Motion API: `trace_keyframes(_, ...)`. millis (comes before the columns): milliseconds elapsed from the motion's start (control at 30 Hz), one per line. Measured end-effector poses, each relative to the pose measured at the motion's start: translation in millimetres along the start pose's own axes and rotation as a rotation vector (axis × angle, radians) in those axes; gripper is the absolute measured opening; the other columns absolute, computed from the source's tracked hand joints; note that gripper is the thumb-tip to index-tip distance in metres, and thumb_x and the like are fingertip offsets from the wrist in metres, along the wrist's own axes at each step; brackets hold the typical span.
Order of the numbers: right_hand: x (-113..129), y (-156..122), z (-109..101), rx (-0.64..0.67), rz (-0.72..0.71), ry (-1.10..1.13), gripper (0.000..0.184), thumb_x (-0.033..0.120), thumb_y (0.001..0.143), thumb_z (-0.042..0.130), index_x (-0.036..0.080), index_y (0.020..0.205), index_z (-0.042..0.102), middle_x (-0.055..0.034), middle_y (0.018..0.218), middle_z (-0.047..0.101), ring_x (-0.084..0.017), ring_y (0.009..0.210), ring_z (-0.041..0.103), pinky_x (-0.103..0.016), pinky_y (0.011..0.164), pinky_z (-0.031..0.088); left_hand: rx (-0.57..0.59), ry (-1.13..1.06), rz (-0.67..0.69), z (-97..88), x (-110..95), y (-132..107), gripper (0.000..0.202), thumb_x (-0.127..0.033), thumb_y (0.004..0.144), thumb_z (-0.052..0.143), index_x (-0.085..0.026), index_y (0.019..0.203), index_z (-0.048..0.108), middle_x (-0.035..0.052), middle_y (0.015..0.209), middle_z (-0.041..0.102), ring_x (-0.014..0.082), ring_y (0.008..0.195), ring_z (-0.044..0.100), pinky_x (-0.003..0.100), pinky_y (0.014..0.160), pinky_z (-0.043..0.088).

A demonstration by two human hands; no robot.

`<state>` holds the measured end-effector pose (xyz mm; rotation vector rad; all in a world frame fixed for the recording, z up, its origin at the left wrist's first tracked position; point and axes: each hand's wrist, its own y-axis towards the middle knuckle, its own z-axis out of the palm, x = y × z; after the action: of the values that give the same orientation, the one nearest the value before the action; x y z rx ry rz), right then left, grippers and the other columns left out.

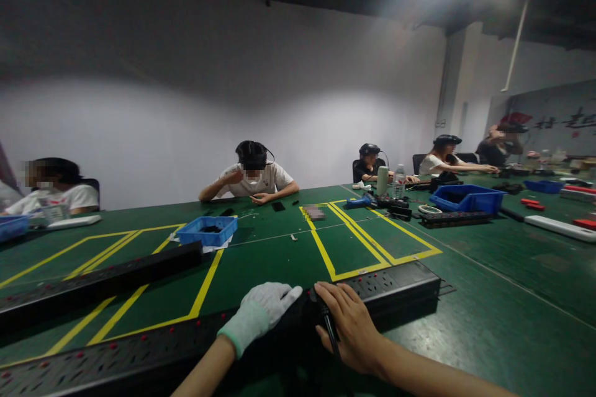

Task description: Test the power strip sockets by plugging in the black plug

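The strip (400,278) lies along the near side of the green table (493,316), with a plug (321,305) at its top held in the bare right hand (348,319), the gloved left hand (266,309) resting beside it, grip unclear, and another strip (116,279) and a blue bin (218,237) beyond.

Shows large, dark Chinese characters (577,119) on the grey wall panel (549,102) at far right, too indistinct to read with certainty.

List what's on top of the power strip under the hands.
On the power strip: the gloved left hand and the right hand, holding a black cord. What lies beneath them is covered.
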<state>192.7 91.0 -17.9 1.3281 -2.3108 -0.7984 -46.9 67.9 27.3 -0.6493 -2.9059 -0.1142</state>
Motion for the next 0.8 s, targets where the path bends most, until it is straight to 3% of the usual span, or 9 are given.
trace_keyframes(100,0,0,0,0.002,0.002,0.001,0.074,0.018,0.077,0.057,0.016,0.145,0.027,-0.0137,0.137,0.051,-0.028,0.125,0.049,-0.048,0.105,0.037,-0.03,-0.052,0.007,3.1,1,1,0.042,-0.017,0.093,0.041,-0.028,0.133,0.049,0.0086,0.124,0.062,0.0237,0.108,0.062,0.041,0.092,0.05)
trace_keyframes(200,0,0,-1,0.005,0.003,0.002,0.073,0.019,0.077,0.057,0.015,0.144,0.028,-0.0137,0.137,0.052,-0.027,0.125,0.049,-0.048,0.105,0.038,-0.092,-0.14,-0.004,4.2,-1,4,0.037,-0.032,0.099,0.033,-0.027,0.129,0.053,0.0065,0.124,0.062,0.0207,0.11,0.06,0.036,0.095,0.048)
trace_keyframes(367,1,1,0,0.008,0.012,0.002,0.072,0.018,0.076,0.057,0.015,0.143,0.029,-0.0146,0.136,0.052,-0.028,0.125,0.049,-0.048,0.105,0.038,-0.162,-0.277,-0.013,1.2,-6,5,0.052,-0.055,0.097,0.025,-0.025,0.129,0.054,0.0051,0.123,0.063,0.0188,0.111,0.06,0.032,0.096,0.046)
trace_keyframes(567,1,0,0,0.02,0.018,0.005,0.071,0.018,0.077,0.055,0.015,0.143,0.028,-0.015,0.137,0.051,-0.028,0.125,0.049,-0.048,0.105,0.037,-0.166,-0.315,0.022,-4.5,-10,2,0.061,-0.064,0.093,0.026,-0.025,0.136,0.047,0.0062,0.128,0.061,0.0223,0.113,0.058,0.038,0.099,0.044)
trace_keyframes(800,1,1,-4,0.05,0.017,0.019,0.076,0.02,0.071,0.055,0.014,0.143,0.029,-0.0155,0.138,0.05,-0.029,0.125,0.048,-0.048,0.106,0.035,-0.208,-0.245,0.029,0.0,-28,-1,0.088,-0.079,0.081,0.032,-0.018,0.145,0.033,0.0148,0.137,0.052,0.0321,0.115,0.056,0.048,0.098,0.044)
